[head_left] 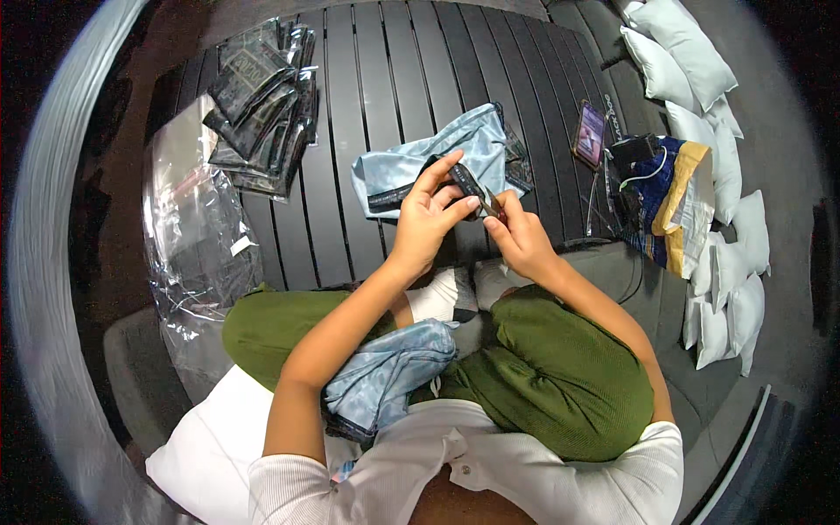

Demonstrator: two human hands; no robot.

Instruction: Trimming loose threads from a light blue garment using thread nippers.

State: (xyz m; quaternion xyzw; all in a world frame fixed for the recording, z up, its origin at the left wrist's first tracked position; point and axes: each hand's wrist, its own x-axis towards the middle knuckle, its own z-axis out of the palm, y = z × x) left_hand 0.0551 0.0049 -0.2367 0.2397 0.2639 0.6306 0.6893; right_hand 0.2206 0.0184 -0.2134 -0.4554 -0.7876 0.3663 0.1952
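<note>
A light blue, shiny piece of fabric [468,140] with black bands along its edges lies bunched on the dark slatted table. My left hand [424,214] pinches one black band [466,181] of it, lifted between thumb and fingers. Close beside it, my right hand [527,238] is closed on a small, dark, narrow tool [492,208], whose tip meets the end of the band. My fingers hide most of that tool, so its exact kind is unclear. Another light blue fabric piece [389,372] rests on my lap.
Black items in clear plastic bags [258,105] are piled at the far left, near loose clear plastic wrapping [192,227]. A phone [590,134] stands at the right beside a blue and yellow bag [669,206] with cables. White pillows [687,57] line the right side.
</note>
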